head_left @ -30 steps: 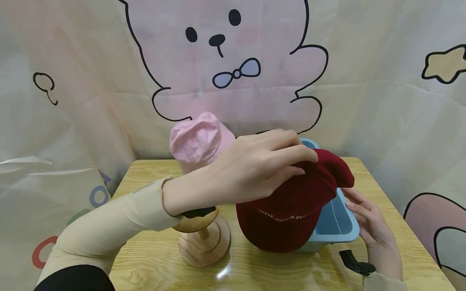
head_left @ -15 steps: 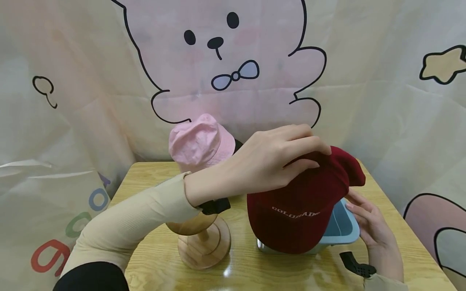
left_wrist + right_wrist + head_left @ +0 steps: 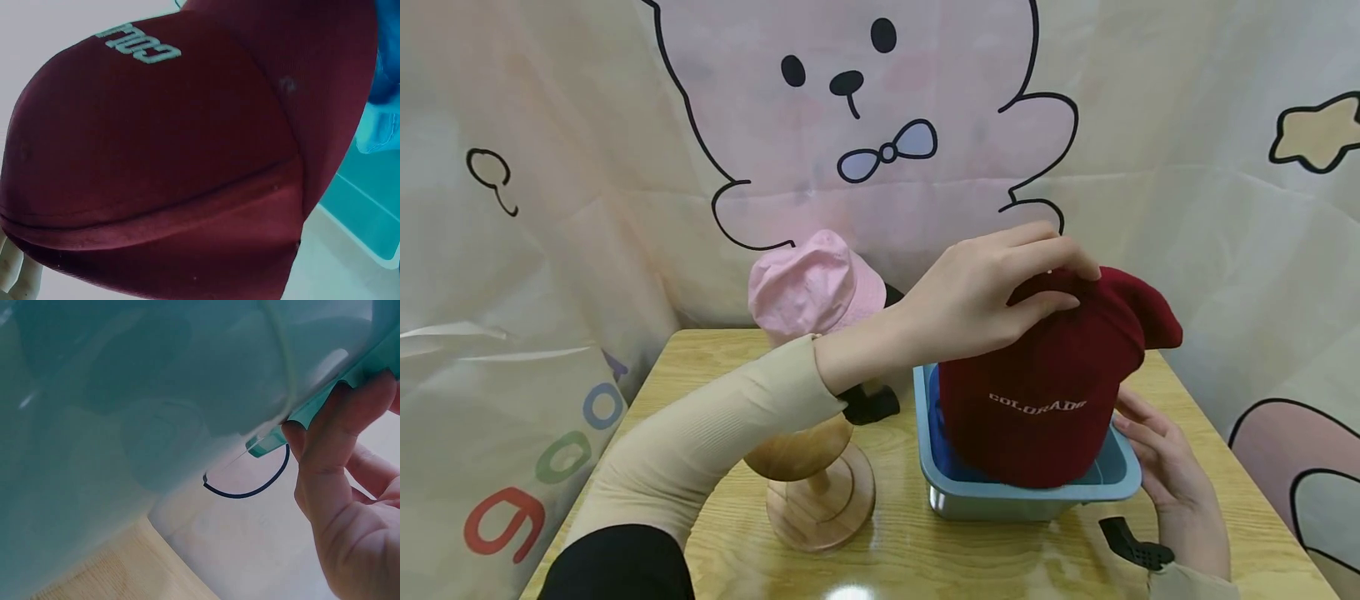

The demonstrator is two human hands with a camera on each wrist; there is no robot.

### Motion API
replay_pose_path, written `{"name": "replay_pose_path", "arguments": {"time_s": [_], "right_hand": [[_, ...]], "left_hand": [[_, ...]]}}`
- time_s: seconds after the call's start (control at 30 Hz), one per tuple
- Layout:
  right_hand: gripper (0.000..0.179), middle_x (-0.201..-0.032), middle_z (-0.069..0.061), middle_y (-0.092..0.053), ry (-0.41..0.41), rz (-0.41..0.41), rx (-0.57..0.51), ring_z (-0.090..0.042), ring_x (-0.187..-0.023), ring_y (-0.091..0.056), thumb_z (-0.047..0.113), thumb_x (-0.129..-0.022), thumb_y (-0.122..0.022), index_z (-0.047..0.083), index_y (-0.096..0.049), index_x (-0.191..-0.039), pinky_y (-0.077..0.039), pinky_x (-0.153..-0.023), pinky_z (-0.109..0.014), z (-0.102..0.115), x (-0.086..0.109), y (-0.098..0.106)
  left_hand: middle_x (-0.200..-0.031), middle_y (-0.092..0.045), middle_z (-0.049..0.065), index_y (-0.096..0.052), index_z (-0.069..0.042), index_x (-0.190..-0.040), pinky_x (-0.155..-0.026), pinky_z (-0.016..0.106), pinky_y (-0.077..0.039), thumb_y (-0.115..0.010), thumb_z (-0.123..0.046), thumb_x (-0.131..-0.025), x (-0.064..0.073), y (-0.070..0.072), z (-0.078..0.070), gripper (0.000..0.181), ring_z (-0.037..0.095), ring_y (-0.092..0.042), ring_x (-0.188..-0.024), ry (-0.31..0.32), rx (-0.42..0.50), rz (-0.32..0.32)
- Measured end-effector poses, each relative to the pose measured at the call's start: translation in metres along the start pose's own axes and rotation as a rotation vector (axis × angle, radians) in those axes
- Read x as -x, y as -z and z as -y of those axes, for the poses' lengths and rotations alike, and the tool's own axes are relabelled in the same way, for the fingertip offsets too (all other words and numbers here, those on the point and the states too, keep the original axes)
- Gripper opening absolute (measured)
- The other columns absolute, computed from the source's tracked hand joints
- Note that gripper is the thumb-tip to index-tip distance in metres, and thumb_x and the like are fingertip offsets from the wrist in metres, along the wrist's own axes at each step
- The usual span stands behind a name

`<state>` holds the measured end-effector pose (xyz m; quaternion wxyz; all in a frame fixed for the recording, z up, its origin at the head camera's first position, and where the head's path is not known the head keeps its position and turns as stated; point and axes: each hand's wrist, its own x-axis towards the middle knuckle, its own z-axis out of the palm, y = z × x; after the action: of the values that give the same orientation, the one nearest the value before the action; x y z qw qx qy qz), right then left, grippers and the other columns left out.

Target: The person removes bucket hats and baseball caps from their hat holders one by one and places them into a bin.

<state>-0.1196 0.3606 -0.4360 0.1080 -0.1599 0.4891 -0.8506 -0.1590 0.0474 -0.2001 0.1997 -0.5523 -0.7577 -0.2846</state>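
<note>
In the head view my left hand [image 3: 988, 292] pinches a dark red baseball cap [image 3: 1037, 417] by the top of its crown. The cap hangs over a light blue plastic bin [image 3: 985, 507], its "COLORADO" lettering facing me and its brim pointing down at the bin's opening. Blue fabric [image 3: 951, 454] lies in the bin, partly hidden by the cap; the left wrist view shows this fabric [image 3: 386, 69] beyond the brim. At the bin's right side, my right hand [image 3: 1172, 475] grips the rim, with its fingers [image 3: 334, 450] curled at the edge in the right wrist view.
Left of the bin, a wooden stand [image 3: 820, 508] with a round base is partly covered by my left arm. Behind that arm is a pink bucket hat [image 3: 808, 292], with something black [image 3: 892, 295] beside it. A printed curtain [image 3: 1150, 217] hangs behind the wooden table [image 3: 760, 575].
My left hand has carried the red cap to the right and upward, from the bin's front left to over its opening. The blue fabric has come into view. My right hand stays at the rim.
</note>
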Motion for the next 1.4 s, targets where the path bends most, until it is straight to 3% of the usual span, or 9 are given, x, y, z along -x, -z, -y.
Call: {"name": "replay_pose_path", "arguments": {"time_s": [0.47,0.87,1.2,1.4], "right_hand": [[0.056,-0.143,0.003,-0.05,0.049,0.075,-0.092,-0.017,-0.118,-0.062,-0.007,-0.099,-0.017,0.01,-0.038,-0.148,-0.052,-0.094,-0.029,-0.001,-0.002,-0.002],[0.055,-0.142,0.004,-0.051,0.043,0.045,-0.022,-0.015,-0.116,-0.062,-0.007,-0.099,-0.021,0.012,-0.038,-0.148,-0.053,-0.092,-0.028,0.0,0.0,-0.004],[0.053,-0.14,0.004,-0.052,0.038,0.014,-0.014,-0.015,-0.115,-0.063,-0.006,-0.099,-0.023,0.011,-0.04,-0.147,-0.054,-0.091,-0.027,-0.001,0.001,-0.005],[0.053,-0.139,0.003,-0.054,0.034,-0.008,-0.008,-0.015,-0.114,-0.063,-0.006,-0.099,-0.023,0.012,-0.042,-0.146,-0.054,-0.091,-0.027,0.001,0.001,-0.007]], "left_hand": [[-0.105,-0.064,-0.007,-0.067,-0.014,-0.109,-0.086,0.009,-0.041,-0.063,-0.019,-0.093,-0.005,-0.022,0.025,0.018,-0.001,-0.055,-0.098,0.098,0.073,0.037],[-0.105,-0.068,-0.002,-0.067,-0.013,-0.109,-0.083,0.009,-0.043,-0.066,-0.018,-0.091,0.004,-0.041,0.039,0.019,0.005,-0.059,-0.096,0.204,0.193,0.105],[-0.105,-0.069,-0.004,-0.066,-0.017,-0.109,-0.079,0.011,-0.045,-0.067,-0.021,-0.09,0.013,-0.058,0.047,0.019,0.003,-0.06,-0.093,0.272,0.202,0.18],[-0.102,-0.069,-0.005,-0.066,-0.018,-0.108,-0.074,0.011,-0.047,-0.066,-0.022,-0.091,0.015,-0.066,0.054,0.018,0.002,-0.059,-0.085,0.306,0.208,0.184]]}}
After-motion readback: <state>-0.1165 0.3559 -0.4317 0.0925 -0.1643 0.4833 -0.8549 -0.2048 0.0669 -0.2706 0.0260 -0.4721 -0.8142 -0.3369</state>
